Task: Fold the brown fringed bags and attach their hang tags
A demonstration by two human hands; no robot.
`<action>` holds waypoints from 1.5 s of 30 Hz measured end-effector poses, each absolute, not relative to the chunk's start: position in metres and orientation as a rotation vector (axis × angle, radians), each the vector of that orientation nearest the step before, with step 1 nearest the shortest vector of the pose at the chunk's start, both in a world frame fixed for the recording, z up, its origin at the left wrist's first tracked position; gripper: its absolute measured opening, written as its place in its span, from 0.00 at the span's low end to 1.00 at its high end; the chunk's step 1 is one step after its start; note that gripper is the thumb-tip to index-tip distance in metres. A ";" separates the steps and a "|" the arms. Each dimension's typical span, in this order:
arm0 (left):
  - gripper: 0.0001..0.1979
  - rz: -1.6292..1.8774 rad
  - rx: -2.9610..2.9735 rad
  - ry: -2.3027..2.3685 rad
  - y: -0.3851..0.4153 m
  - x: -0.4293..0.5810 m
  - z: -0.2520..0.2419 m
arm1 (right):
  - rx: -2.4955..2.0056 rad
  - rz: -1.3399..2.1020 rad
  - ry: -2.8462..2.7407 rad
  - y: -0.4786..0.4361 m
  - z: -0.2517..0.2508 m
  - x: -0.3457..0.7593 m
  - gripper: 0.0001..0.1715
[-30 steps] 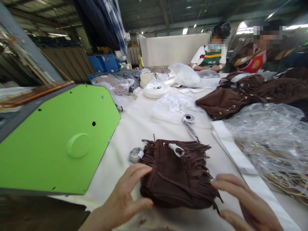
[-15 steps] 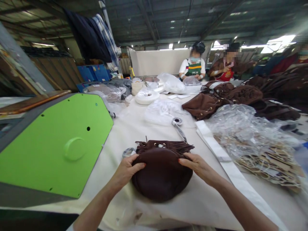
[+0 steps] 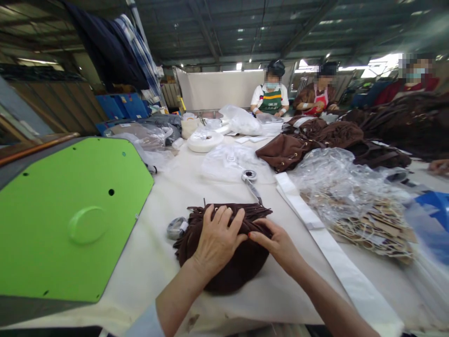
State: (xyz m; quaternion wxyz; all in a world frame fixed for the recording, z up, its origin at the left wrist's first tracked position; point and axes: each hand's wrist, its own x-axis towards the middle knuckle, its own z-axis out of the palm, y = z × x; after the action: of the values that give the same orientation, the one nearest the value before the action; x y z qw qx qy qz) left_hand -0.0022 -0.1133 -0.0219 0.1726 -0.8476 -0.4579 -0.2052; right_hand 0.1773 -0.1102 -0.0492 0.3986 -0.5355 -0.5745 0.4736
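A dark brown, rounded bag [image 3: 238,271] with a fringed top and metal eyelets lies on the cream-covered table in front of me. My left hand [image 3: 219,236] rests across its upper middle, the fingers stretched and a little apart over the gathered top. At the upper right edge, my right hand [image 3: 275,241] pinches the bag between thumb and fingers. The thumbs of both hands come close together. A plastic-wrapped grey roll [image 3: 177,228] touches the bag's left side. Behind it lies a wrapped strap with a ring-shaped coil [image 3: 249,176]. My left hand hides part of the eyelets.
A green board [image 3: 70,224] takes up the left side. Clear plastic bags [image 3: 329,178] and corded cardboard tags [image 3: 375,229] lie at right, beside a white strip [image 3: 326,243]. Brown bags [image 3: 284,152] are piled behind. Several people sit farther back.
My left hand has moved from the bag's left edge onto its top middle. My right hand has shifted slightly left along the edge. The bag's fringe now spreads out at left.
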 end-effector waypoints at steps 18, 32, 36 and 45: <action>0.16 -0.626 -2.417 -1.499 -0.081 -0.022 -0.030 | -0.994 1.572 -0.804 -0.129 -0.081 0.164 0.26; 0.19 -0.886 -2.508 -1.463 -0.068 -0.022 -0.030 | -0.664 1.959 -0.534 -0.143 -0.094 0.146 0.26; 0.18 -0.874 -2.429 -1.616 -0.061 -0.016 -0.029 | -0.644 1.857 -0.526 -0.164 -0.104 0.121 0.39; 0.20 -0.746 -2.340 -1.985 -0.042 -0.003 -0.025 | -0.792 1.646 -0.524 -0.159 -0.107 0.093 0.41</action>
State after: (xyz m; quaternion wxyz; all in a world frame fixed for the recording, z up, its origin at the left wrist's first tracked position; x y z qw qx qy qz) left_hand -0.0029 -0.0416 -0.0251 -0.0084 -0.7410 -0.6286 -0.2362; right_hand 0.0934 -0.1587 -0.1069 0.5815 -0.3392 -0.2245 0.7045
